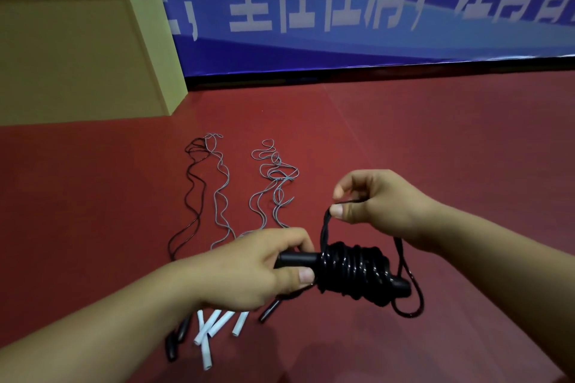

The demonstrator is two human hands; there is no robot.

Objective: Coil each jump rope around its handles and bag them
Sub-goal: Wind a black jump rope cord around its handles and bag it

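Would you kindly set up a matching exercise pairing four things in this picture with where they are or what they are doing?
Things:
1. left hand
2. right hand
3. white handles
4. cardboard box

States or places:
A. stands on the floor at the far left, by the blue banner
B. pinches the loose end of the black rope
C. lie on the floor below the left hand
D. grips the black handles beside the coiled rope

Pairs: 1-D, 2-B, 3-C, 4-A
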